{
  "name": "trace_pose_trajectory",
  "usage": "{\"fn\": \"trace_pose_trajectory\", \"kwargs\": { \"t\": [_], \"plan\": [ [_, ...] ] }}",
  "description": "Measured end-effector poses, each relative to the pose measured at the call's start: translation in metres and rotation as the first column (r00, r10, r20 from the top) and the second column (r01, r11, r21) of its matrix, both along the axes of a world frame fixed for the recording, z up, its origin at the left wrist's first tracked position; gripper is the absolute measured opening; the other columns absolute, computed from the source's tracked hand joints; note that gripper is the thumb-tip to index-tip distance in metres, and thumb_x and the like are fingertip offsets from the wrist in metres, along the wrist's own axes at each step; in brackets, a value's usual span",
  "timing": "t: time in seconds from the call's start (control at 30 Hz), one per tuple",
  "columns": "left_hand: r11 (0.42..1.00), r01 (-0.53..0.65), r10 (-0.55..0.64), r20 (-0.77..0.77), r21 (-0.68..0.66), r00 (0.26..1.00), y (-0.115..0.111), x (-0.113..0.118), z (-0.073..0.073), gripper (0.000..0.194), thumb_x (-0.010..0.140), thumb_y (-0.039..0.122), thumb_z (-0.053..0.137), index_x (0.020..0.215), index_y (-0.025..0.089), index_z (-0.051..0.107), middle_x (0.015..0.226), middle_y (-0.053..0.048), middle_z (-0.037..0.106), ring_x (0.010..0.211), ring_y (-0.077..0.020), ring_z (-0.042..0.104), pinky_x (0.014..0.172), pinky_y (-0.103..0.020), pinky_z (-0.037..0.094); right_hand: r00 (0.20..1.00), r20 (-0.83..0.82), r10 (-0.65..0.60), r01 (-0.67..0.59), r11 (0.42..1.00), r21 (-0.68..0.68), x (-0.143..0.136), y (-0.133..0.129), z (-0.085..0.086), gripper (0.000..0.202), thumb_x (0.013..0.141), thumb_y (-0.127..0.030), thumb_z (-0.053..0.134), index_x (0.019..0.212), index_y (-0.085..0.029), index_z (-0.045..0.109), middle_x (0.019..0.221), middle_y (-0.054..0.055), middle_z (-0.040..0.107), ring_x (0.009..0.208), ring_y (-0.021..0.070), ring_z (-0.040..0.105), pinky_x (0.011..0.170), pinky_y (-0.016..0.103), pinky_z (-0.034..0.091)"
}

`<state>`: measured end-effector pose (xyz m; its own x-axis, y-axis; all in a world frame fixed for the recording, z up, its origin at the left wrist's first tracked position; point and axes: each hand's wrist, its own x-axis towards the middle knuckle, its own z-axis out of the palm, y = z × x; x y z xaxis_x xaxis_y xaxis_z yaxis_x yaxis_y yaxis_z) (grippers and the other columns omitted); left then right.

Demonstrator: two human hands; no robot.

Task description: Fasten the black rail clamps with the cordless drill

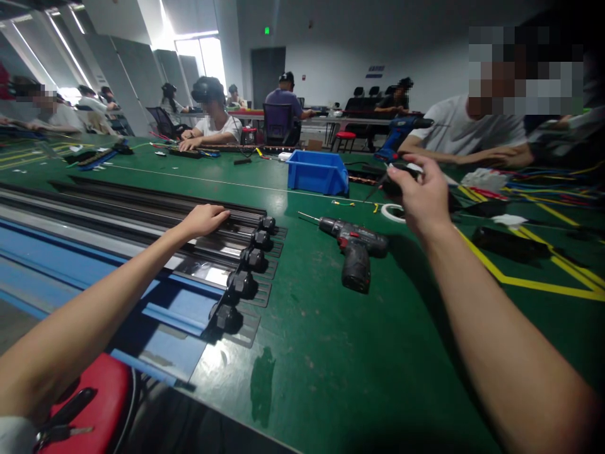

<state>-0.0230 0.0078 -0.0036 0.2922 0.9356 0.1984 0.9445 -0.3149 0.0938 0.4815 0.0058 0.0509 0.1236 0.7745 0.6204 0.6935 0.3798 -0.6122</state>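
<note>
My left hand [207, 219] lies palm down on the farthest of several long dark metal profiles [142, 208], fingers stretched out and not gripping. Black cable glands [242, 284] and flat slotted plates [248, 328] stick out at the profiles' right ends. Raised over the right side of the table, my right hand [428, 198] has its fingers curled beside a dark object [394, 183] with a thin tip; its kind is unclear. Below and left of that hand, a black and red cordless drill [357, 246] lies on its side, its bit pointing left.
A blue parts bin [317, 173] stands past the drill on the green tabletop [321, 366]. Near my right hand are a white tape roll [394, 213], a blue drill [397, 135] and coloured wires [543, 183]. Co-workers sit opposite. A red stool [106, 384] is at lower left.
</note>
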Motion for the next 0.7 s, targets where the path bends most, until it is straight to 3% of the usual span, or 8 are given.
{"fn": "trace_pose_trajectory", "kwargs": {
  "t": [0.07,0.13,0.2,0.27,0.33,0.47,0.7],
  "plan": [
    [1.0,0.006,-0.006,0.017,0.0,1.0,-0.001,0.0,0.0,0.056,0.095,0.057,0.03,0.1,0.02,0.072,0.104,-0.01,0.074,0.092,-0.0255,0.066,0.074,-0.028,0.041,0.992,0.025,0.121,-0.122,0.992,0.04,-0.029,-0.023,0.018,0.049,0.087,-0.06,0.058,0.132,-0.04,0.052,0.12,0.0,0.065,0.104,0.0241,0.064,0.089,0.043,0.056],
    [1.0,0.005,-0.005,0.024,-0.006,1.0,-0.002,0.001,0.001,0.057,0.095,0.057,0.03,0.099,0.019,0.072,0.102,-0.01,0.074,0.09,-0.0255,0.066,0.073,-0.028,0.041,0.935,0.198,0.295,-0.289,0.956,-0.058,-0.06,-0.047,0.027,0.051,0.082,-0.052,0.069,0.126,-0.028,0.061,0.12,0.002,0.066,0.107,0.0275,0.063,0.093,0.046,0.053],
    [1.0,0.0,0.0,0.028,-0.009,1.0,-0.003,0.002,0.003,0.057,0.095,0.057,0.03,0.098,0.019,0.072,0.099,-0.01,0.074,0.088,-0.0253,0.066,0.072,-0.028,0.041,0.818,0.319,0.478,-0.419,0.876,-0.239,-0.089,-0.066,0.023,0.057,0.077,-0.046,0.075,0.128,-0.025,0.062,0.119,0.004,0.067,0.105,0.0292,0.065,0.093,0.046,0.052],
    [1.0,-0.006,0.006,0.033,-0.013,0.999,-0.004,0.002,0.004,0.057,0.095,0.058,0.031,0.097,0.019,0.072,0.096,-0.01,0.074,0.085,-0.0251,0.066,0.071,-0.028,0.04,0.727,0.376,0.575,-0.473,0.816,-0.333,-0.11,-0.076,0.011,0.059,0.077,-0.041,0.075,0.132,-0.026,0.059,0.125,0.004,0.066,0.109,0.03,0.064,0.095,0.045,0.051],
    [1.0,-0.01,0.011,0.041,-0.017,0.999,-0.004,0.003,0.004,0.056,0.094,0.058,0.032,0.096,0.019,0.072,0.092,-0.009,0.074,0.082,-0.0248,0.065,0.07,-0.029,0.04,0.682,0.439,0.585,-0.458,0.809,-0.367,-0.123,-0.078,-0.005,0.062,0.077,-0.038,0.075,0.135,-0.028,0.056,0.127,0.006,0.065,0.11,0.0313,0.064,0.095,0.045,0.05],
    [1.0,-0.012,0.013,0.043,-0.022,0.999,-0.004,0.003,0.004,0.055,0.094,0.058,0.033,0.093,0.019,0.072,0.089,-0.009,0.074,0.08,-0.0247,0.064,0.07,-0.029,0.039,0.678,0.553,0.485,-0.347,0.874,-0.34,-0.127,-0.07,-0.036,0.067,0.076,-0.035,0.076,0.138,-0.024,0.054,0.127,0.011,0.064,0.111,0.0349,0.063,0.094,0.047,0.049],
    [1.0,0.002,-0.001,0.043,-0.023,0.999,-0.003,0.002,0.003,0.056,0.095,0.057,0.032,0.097,0.018,0.071,0.095,-0.01,0.074,0.082,-0.0247,0.064,0.071,-0.029,0.039,0.665,0.654,0.36,-0.232,0.932,-0.278,-0.126,-0.057,-0.066,0.055,0.084,-0.035,0.069,0.135,-0.021,0.054,0.114,0.013,0.067,0.104,0.0333,0.063,0.089,0.046,0.049]
  ]
}}
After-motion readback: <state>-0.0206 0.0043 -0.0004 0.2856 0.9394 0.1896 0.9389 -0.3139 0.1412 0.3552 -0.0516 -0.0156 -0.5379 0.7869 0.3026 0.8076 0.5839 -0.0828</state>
